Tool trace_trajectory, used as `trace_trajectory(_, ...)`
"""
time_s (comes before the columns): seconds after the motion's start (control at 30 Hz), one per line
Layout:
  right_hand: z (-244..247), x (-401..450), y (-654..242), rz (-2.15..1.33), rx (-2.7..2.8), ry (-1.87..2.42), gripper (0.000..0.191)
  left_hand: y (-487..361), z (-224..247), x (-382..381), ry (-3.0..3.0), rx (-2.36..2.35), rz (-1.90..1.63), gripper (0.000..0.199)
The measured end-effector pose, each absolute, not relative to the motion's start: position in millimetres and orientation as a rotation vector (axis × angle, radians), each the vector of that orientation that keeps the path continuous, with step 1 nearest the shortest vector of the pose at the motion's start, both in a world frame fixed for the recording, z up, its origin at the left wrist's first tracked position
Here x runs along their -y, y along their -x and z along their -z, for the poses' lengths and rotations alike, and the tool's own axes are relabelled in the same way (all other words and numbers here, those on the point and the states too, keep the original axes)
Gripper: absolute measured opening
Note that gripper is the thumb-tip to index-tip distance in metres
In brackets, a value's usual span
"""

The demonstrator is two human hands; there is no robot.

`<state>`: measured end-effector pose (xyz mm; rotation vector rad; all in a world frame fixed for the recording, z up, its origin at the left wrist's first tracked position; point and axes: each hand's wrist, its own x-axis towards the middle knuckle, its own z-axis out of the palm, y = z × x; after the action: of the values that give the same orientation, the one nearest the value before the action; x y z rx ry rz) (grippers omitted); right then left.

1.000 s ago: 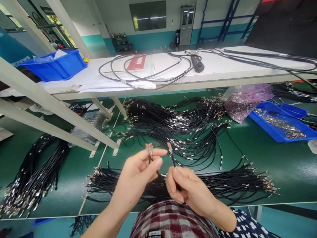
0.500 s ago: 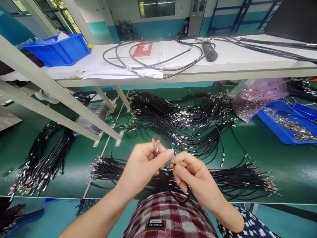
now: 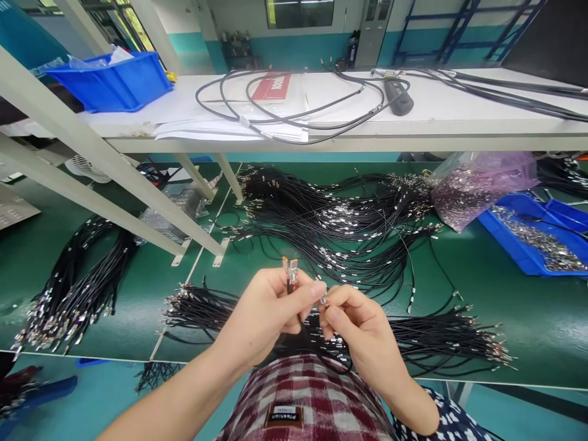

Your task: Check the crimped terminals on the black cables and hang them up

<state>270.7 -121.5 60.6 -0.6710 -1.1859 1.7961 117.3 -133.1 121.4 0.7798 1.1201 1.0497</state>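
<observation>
My left hand [image 3: 264,312] is closed around black cables, whose metal and orange connector ends [image 3: 290,272] stick up between thumb and fingers. Beside it, my right hand [image 3: 361,324] pinches a small shiny piece [image 3: 324,300] at its fingertips, and the left thumb tip touches near it. A black cable loops down below the two hands. Under them a bundle of black cables [image 3: 436,337] lies along the front of the green table. Behind them lies a larger pile of black cables [image 3: 340,214] with silver fittings.
At the right are a pink bag of small parts [image 3: 478,184] and a blue tray [image 3: 509,239] of metal pieces. Another cable bundle [image 3: 82,275] lies left. White frame posts [image 3: 114,184] support a shelf [image 3: 349,144] holding a blue bin [image 3: 114,82], papers and coiled cables.
The camera view has shifted slightly. Both hands remain together, holding the cables and the small piece, with the fingers of the right hand slightly moved.
</observation>
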Motion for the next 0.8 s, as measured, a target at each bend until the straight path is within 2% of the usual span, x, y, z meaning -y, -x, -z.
trace_trajectory(0.13,-60,122,-268,-1.775,1.149,0.666,0.018,-121,-121,136,-0.755,-1.139,-1.074,0.024)
trace_trajectory(0.47,-60,119,-270,-1.766,1.139,0.717,0.02,-116,-115,134,-0.666,-0.983,-1.058,0.017)
trace_trajectory(0.67,-63,121,-275,-1.589,1.495,0.999,0.022,-115,-112,133,-0.668,-0.857,-1.07,0.019)
trace_trajectory(0.8,-62,118,-282,-1.568,1.54,1.015,0.015,-108,-111,129,-0.732,-0.949,-1.156,0.017)
